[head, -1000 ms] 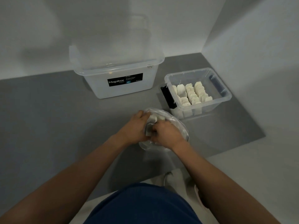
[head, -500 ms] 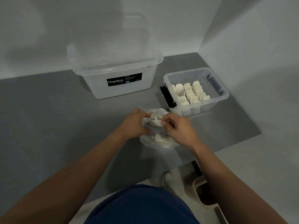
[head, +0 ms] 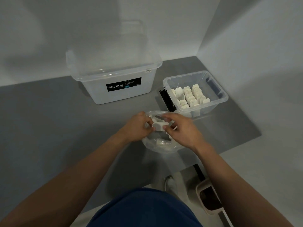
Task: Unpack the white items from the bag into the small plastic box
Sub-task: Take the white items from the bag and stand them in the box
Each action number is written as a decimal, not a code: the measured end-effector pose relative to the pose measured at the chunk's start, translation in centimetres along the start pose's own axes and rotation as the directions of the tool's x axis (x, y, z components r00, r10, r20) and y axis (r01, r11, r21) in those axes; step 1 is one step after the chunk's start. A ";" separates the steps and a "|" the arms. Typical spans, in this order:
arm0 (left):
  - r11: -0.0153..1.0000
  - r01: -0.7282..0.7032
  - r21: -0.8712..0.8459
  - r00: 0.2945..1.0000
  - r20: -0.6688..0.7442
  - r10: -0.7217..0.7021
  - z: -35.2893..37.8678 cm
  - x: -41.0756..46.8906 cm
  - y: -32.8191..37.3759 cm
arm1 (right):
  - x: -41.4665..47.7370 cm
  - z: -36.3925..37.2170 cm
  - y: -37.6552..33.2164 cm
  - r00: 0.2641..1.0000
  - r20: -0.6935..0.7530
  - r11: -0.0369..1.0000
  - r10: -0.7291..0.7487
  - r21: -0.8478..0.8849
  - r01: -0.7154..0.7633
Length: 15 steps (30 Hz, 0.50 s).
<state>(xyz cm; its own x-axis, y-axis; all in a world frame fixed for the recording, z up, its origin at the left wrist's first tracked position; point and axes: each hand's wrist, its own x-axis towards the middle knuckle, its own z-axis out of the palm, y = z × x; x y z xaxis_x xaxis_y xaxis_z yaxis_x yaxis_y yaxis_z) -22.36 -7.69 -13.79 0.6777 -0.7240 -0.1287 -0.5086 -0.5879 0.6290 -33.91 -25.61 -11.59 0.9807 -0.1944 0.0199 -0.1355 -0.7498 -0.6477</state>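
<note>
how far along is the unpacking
Done: several rows of white items stand in the small box. In hand: the right hand pinches one item over the bag, which the left hand grips. Left: more items lie in the bag.

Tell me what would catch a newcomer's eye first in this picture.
First, the two hands at the centre: the left hand grips the clear bag while the right hand pinches a white piece at its mouth. Next, further back on the right, the small box holds white items standing in neat rows. The big box with a Megabox label sits back left.
</note>
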 end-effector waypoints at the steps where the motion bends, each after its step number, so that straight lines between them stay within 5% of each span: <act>1: 1.000 -0.014 0.016 1.000 -0.005 0.014 0.0 0.0 0.2 | 0.2 0.2 -0.1 0.998 0.007 0.995 -0.060 -0.084 0.060; 5: 0.998 -0.014 -0.055 0.997 -0.078 0.010 -0.1 -0.2 0.5 | 0.6 0.7 0.6 0.999 -0.023 0.997 0.028 -0.069 -0.029; 8: 0.996 0.002 -0.091 0.994 -0.106 -0.012 -0.4 -0.5 0.4 | 0.3 0.9 0.7 0.980 -0.056 0.944 0.190 0.286 -0.167; 11: 0.993 -0.035 -0.109 0.993 -0.113 0.023 -0.6 -0.6 0.6 | -0.1 1.1 -0.1 0.969 -0.002 0.774 0.246 0.603 -0.195; 15: 0.995 -0.056 -0.085 0.992 -0.117 0.046 -0.6 -0.3 0.8 | -0.1 1.7 -0.2 0.976 0.033 0.784 0.216 0.590 -0.194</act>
<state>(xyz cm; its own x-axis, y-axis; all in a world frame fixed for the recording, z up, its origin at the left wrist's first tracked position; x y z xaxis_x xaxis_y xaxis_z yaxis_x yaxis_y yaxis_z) -22.68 -7.78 -12.79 0.7108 -0.7033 -0.0094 -0.4990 -0.5137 0.6980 -33.79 -24.36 -12.70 0.9324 -0.3307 -0.1458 -0.2130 -0.1770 -0.9609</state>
